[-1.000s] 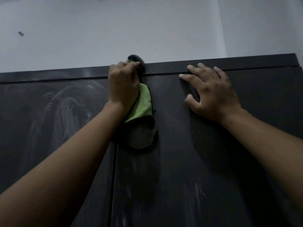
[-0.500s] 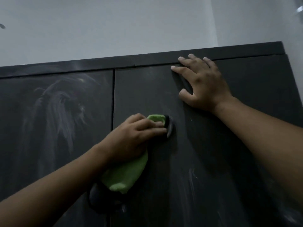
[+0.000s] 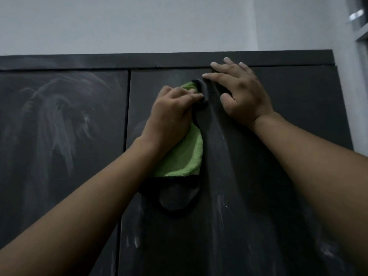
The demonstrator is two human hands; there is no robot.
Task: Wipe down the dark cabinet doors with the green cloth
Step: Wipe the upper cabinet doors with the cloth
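Green cloth (image 3: 185, 156) being held against upper right cabinet door (image 3: 258, 196)

Left hand (image 3: 171, 114) is gripping the cloth, fingers curled over its bunched top end and pressing it flat to the door face. The cloth is sitting on the left part of this door, just right of the vertical gap (image 3: 127, 116) between the two doors and a little below the top rail (image 3: 119, 60). Its green side is facing out, trailing down under the wrist. A grey flap with black edging (image 3: 175, 198) is hanging below the green part, lying against the door.

Right hand (image 3: 242, 96) is holding nothing: it is resting palm-down on the same door, fingers straight and spread. Its fingertips are reaching the seam under the top rail and its index finger is pointing left, nearly touching the dark top fold of the cloth. The thumb is sitting just right of that fold.

Left cabinet door (image 3: 59, 136) is showing pale swirled smears across its upper half. Fainter pale streaks (image 3: 219, 212) are running down the right door below the cloth. A light wall (image 3: 139, 22) is showing above the cabinet, and a window frame edge (image 3: 360, 22) is showing at far upper right.
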